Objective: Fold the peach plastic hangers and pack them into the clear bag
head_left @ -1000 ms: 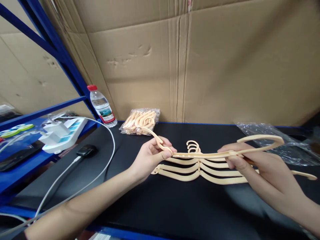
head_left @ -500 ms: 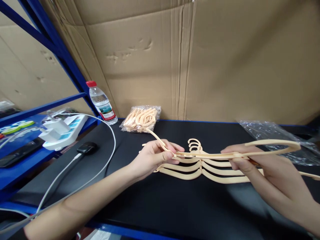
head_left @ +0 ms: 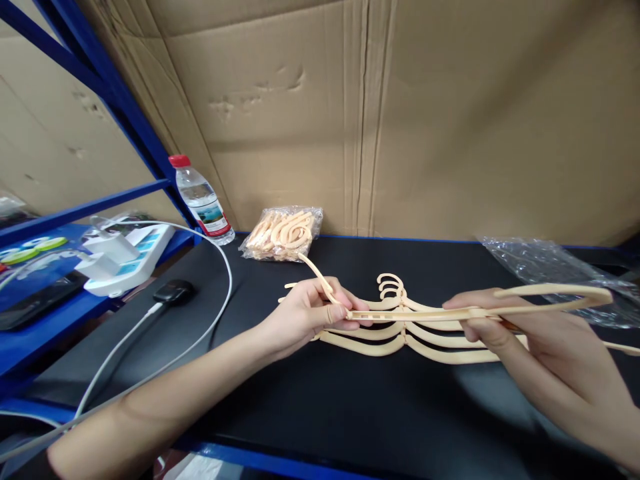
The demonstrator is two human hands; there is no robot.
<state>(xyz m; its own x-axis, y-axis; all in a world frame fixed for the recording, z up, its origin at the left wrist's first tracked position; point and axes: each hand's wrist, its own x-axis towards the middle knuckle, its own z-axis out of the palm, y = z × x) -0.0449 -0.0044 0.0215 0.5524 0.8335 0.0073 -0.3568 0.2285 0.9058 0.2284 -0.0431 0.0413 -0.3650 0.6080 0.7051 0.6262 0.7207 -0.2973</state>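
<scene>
A beige plastic folding hanger [head_left: 415, 316] is held level above the black table, spanning both hands. My left hand [head_left: 313, 310] pinches its left end between thumb and fingers, where a thin arm sticks up and left. Around its right end my right hand [head_left: 530, 347] is closed, with a bent, looped piece reaching out past the fingers to the right. Small slots show along the bar near my left thumb. Beneath it, several matching beige hangers [head_left: 367, 345] lie in a row on the table, their hooks pointing away from me. The held hanger and my hands cover parts of them.
A clear bag of beige hanger parts [head_left: 283, 233] lies at the back, beside a red-capped water bottle [head_left: 207, 210]. Crumpled clear plastic [head_left: 545, 267] is at right. On the left are a white cable [head_left: 231, 280], a black charger [head_left: 173, 293] and a power strip [head_left: 135, 263]. Cardboard [head_left: 280, 120] stands behind.
The held hanger has tilted slightly, so the slots in its bar now show more clearly. Both hands keep their grip and have barely moved.
</scene>
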